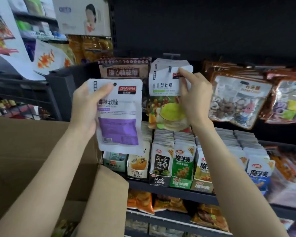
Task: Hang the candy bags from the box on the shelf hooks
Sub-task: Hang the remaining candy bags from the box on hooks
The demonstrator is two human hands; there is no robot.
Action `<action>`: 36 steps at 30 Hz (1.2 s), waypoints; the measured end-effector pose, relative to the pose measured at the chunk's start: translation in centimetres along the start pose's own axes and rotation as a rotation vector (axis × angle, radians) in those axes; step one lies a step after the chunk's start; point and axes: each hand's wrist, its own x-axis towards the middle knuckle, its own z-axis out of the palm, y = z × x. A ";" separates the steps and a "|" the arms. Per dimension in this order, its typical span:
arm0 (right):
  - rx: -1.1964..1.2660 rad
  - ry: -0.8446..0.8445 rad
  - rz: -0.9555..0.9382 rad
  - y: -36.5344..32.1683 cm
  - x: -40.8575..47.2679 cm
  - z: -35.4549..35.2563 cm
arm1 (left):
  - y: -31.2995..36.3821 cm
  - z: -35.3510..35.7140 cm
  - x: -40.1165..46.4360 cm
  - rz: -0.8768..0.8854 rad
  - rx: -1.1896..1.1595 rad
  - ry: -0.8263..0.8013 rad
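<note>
My left hand (87, 106) grips a white and purple candy bag (120, 117) by its left edge, thumb across the top near its hang hole, upright in front of the shelf. My right hand (193, 96) pinches the right side of a white and green candy bag (162, 93) that hangs with several like it on a shelf hook (169, 68). The open cardboard box (41, 159) stands at the lower left, one flap (106, 194) sticking out toward the shelf.
A brown lollipop bag (125, 69) hangs left of the hook, and clear stone-candy bags (237, 100) hang to the right. Below, a dark shelf (169, 189) carries rows of small snack packs (178, 161). A black crate (67, 89) sits behind the box.
</note>
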 end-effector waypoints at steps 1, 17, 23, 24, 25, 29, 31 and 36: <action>-0.089 -0.065 0.005 0.0 -0.1 0.4 | 0.0 0.4 -0.2 -0.041 -0.039 -0.029; 0.145 -0.465 -0.145 -5.3 -8.6 -4.0 | 1.3 6.9 -4.7 -0.234 -0.331 -0.189; 0.322 -0.286 -0.114 -4.9 -7.8 -4.9 | 1.6 6.6 -5.1 -0.013 -0.065 -0.512; 0.388 -0.210 -0.048 -4.5 -7.5 -4.9 | 1.5 6.6 -5.1 0.071 0.053 -0.511; 0.461 -0.148 0.026 -4.2 -7.1 -4.9 | 1.2 6.5 -5.0 0.150 0.175 -0.460; 0.721 -0.108 0.206 -3.3 -5.8 -4.9 | 0.3 6.0 -3.9 0.113 0.298 -0.323; 0.766 -0.151 0.207 -3.1 -5.3 -4.6 | 0.0 6.2 -3.3 0.026 0.190 -0.380; 0.664 -0.157 0.242 -2.6 -4.2 -3.3 | -0.5 6.7 -2.1 0.047 0.213 -0.335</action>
